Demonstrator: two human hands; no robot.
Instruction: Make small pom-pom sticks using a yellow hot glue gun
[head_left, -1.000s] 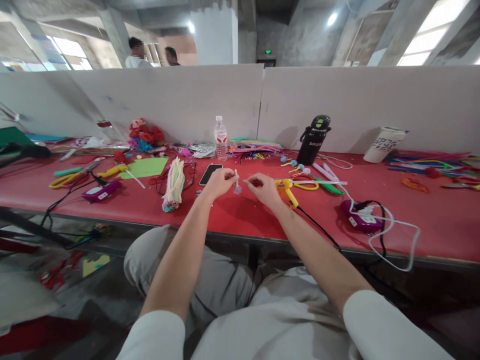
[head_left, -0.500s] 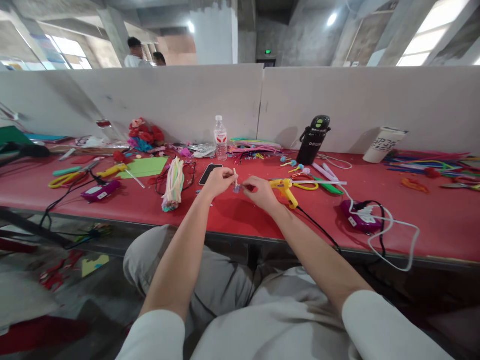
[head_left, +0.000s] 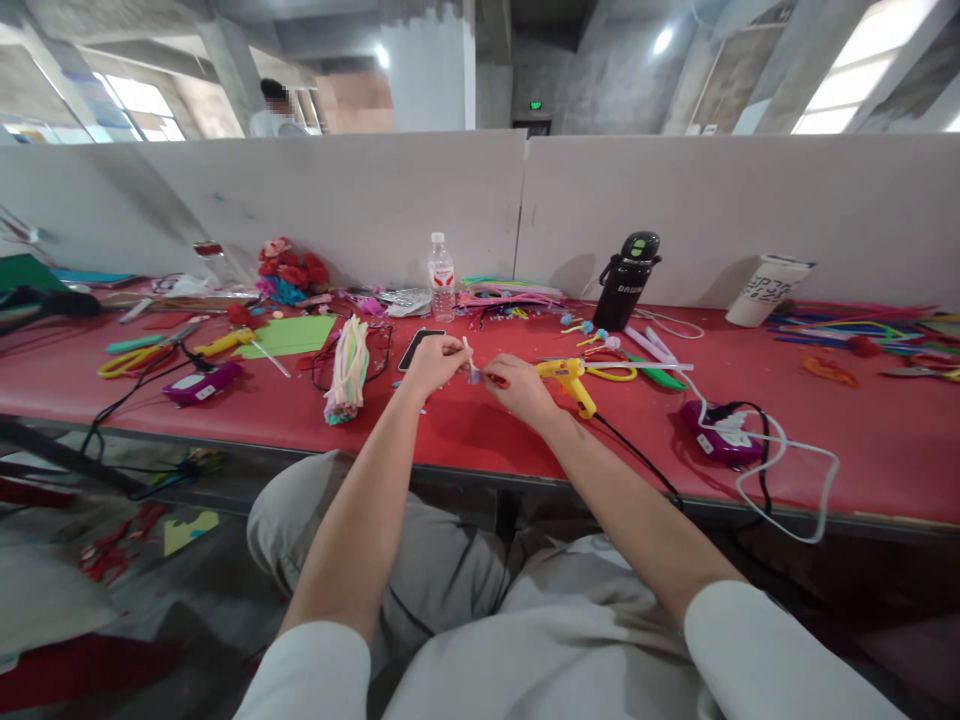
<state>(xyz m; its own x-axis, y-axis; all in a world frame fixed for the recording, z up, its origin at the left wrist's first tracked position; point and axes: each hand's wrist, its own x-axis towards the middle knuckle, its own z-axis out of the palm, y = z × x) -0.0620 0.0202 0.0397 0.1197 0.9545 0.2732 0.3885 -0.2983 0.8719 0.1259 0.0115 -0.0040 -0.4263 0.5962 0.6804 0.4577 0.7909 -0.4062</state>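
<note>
My left hand [head_left: 439, 362] pinches a short pale stem with a small purple fuzzy end [head_left: 473, 376], perhaps a piece of pipe cleaner. My right hand [head_left: 517, 385] is at the purple end, thumb and fingertips pressed together there; whether they grip it or something tiny is too small to tell. Just right of that hand lies a yellow glue gun [head_left: 570, 378] with a clear glue stick out of its back. A dark phone [head_left: 420, 345] lies behind my left wrist. Left of it rests a bundle of pastel pipe cleaners [head_left: 348, 370].
At the back stand a water bottle [head_left: 442, 278] and a black flask [head_left: 626, 282]. A white cup [head_left: 768, 290] leans farther right. Purple power boxes [head_left: 721, 434] with loose cables lie near the front edge. A second glue gun [head_left: 225, 343] lies left. A white partition [head_left: 337, 205] closes the back.
Both hands stay nearly in place over the small piece; the right fingers shift slightly. Behind the partition, one of the two people has gone out of sight.
</note>
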